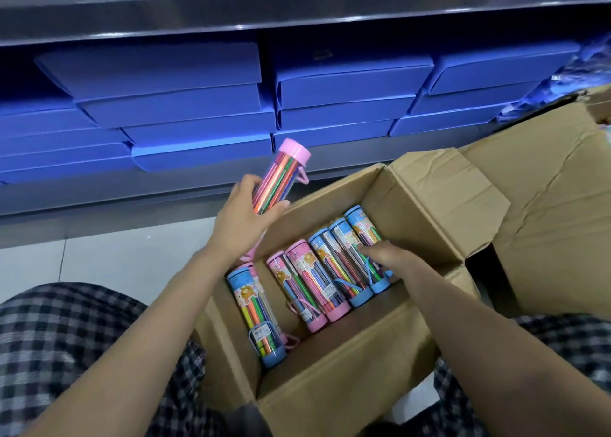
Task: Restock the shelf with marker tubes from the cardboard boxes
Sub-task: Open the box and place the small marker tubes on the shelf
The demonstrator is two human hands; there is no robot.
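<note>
Left hand (243, 220) is wrapped around a clear pink-capped marker tube (281, 176), held up over the far-left corner of the open brown cardboard box (334, 383). Right hand (385, 254) reaches inside, fingers curled onto a blue-capped tube (362, 238) at the right of the row.

Pink-capped marker tube (281, 177), clear w/ colored markers inside, tilted cap-up, raised above the left rim of the open cardboard box (330, 364). In box: 5 tubes lying side by side, blue-capped tube (256, 314) at left, two pink, two blue at right. Shelf (231, 13) behind, metal.
</note>
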